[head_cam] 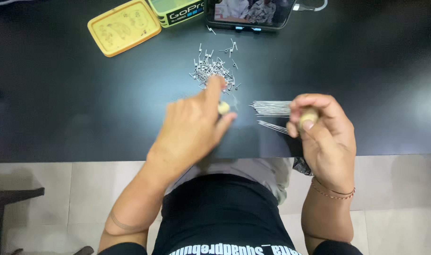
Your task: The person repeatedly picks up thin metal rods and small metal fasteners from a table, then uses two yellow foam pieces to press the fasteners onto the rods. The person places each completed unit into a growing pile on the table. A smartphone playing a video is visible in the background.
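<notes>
left hand (192, 127) grasping a small tan piece (223, 107), forefinger reaching into the pile of bent wire bits (213, 68); right hand (321, 127) clenched around a tan cork (309, 116) beside straight wires (272, 108).

Left hand (192, 127) blurred; phone (249, 14) cut off at top edge.

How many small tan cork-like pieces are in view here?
2. One tan piece is under the left hand, by its fingers, below the pile of small metal parts. The other tan piece is pinched in the right hand. More may be hidden.
</notes>
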